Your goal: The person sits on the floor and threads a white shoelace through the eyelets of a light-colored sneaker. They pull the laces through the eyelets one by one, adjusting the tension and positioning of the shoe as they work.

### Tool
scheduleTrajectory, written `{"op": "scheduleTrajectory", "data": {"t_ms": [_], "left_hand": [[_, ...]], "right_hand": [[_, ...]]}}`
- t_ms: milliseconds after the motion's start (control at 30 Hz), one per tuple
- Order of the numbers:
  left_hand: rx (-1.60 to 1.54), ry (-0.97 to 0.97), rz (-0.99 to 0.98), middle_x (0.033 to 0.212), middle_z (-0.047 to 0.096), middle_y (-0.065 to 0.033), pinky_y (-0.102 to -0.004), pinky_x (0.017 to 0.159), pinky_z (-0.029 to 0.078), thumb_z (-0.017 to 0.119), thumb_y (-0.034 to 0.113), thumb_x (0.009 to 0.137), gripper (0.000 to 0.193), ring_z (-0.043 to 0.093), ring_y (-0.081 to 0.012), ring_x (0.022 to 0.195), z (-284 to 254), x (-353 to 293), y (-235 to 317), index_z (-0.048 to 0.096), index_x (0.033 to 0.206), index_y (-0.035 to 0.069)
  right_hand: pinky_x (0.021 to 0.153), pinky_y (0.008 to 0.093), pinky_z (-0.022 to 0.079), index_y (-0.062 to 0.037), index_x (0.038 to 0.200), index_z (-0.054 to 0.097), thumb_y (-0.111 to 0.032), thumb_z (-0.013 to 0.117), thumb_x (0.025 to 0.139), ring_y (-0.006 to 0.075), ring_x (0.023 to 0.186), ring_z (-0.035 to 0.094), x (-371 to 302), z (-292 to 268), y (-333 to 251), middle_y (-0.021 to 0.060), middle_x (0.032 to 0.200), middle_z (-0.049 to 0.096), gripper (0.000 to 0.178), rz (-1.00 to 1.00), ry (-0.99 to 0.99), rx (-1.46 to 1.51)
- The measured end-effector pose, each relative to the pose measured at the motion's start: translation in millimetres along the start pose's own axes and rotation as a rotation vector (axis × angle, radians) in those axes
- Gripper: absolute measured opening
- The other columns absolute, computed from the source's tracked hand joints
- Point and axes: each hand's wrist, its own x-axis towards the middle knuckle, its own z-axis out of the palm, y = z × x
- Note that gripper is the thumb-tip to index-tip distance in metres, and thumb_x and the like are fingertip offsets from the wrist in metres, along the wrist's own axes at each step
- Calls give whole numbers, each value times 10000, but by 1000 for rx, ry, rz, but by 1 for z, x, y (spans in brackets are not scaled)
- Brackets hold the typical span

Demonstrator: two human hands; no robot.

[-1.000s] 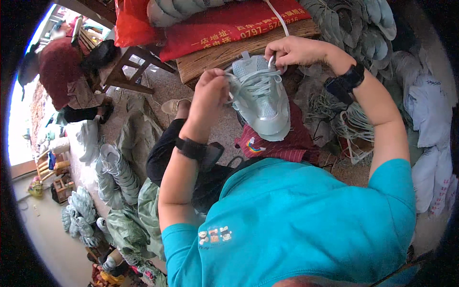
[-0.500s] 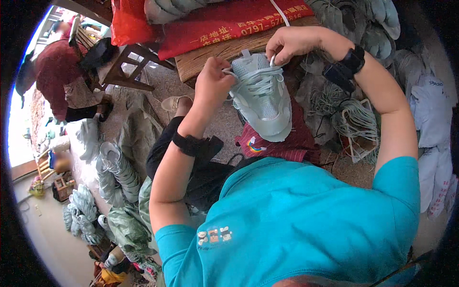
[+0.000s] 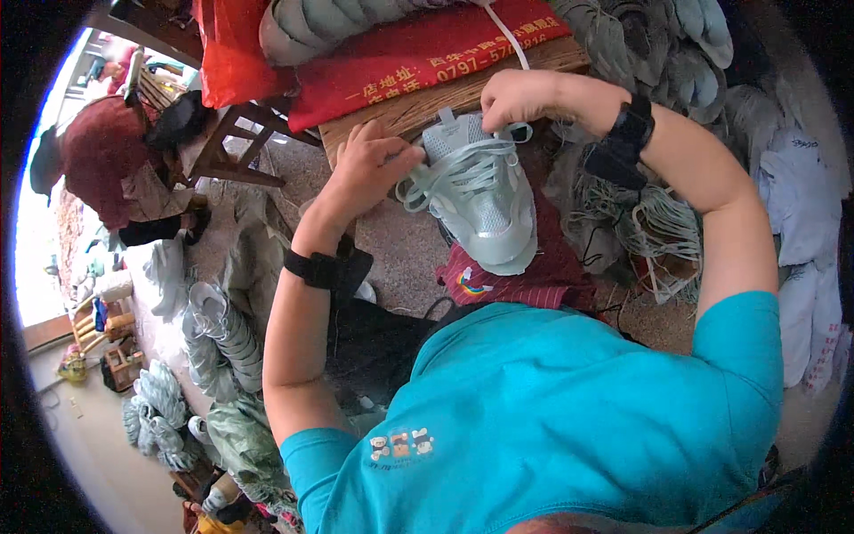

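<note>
A pale mint sneaker [image 3: 498, 233] rests toe toward me over dark red striped cloth [image 3: 565, 267]. Its light shoelace [image 3: 471, 169] crosses the tongue, with loose loops at both sides. My left hand [image 3: 366, 165] is beside the sneaker's left side, fingers apart, the fingertips close to the lacing. At the shoe's upper right opening, my right hand [image 3: 516, 100] has its fingers curled and pressed together, beside a lace loop. What those fingers grip, if anything, is hidden. Both wrists wear black bands.
Ahead stands a wooden bench [image 3: 445, 98] bearing a red printed bag [image 3: 400, 67] and a row of nested shoe parts [image 3: 329, 31]. Bundled laces [image 3: 663, 231] lie to the right. Stacked shoes [image 3: 222, 329] stand at left, and another person [image 3: 107, 160] bends over farther back.
My left hand has let go of the shoelace and moved left, its fingers spreading. Lace loops now hang at the sneaker's sides. My right hand has shifted slightly left to the shoe opening.
</note>
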Motion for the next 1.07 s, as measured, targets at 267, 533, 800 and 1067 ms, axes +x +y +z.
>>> {"op": "scheduleTrajectory", "data": {"t_ms": [267,533,800,1067], "left_hand": [[-553,178,-342,859,660,-42,-288,688,456,660,185,866,164,573,-159,766,31,27,5,695,895,28],[-60,559,-66,911,517,-197,-468,854,377,592,200,921,217,466,-377,914,44,-6,22,543,975,-4],[-258,441,-225,1278,414,-252,-443,1048,315,550,235,943,455,401,-383,1194,71,-28,58,434,1291,-35],[-371,501,-54,1428,327,-220,-459,1119,253,556,222,938,498,319,-400,1323,64,-48,73,393,1377,55]], "right_hand": [[597,275,430,-23,822,671,-194,695,850,112,648,546,3,15,-8,16,717,617,175,-86,308,789],[652,333,479,-9,799,607,-220,617,914,163,698,581,-1,15,1,77,738,617,240,-288,617,299],[903,361,477,56,1143,629,-542,501,931,267,1054,615,-35,58,4,164,1124,661,647,-24,191,640],[983,354,443,95,1263,489,-586,615,851,254,1055,580,-45,66,38,162,1156,604,805,58,43,1579]]}}
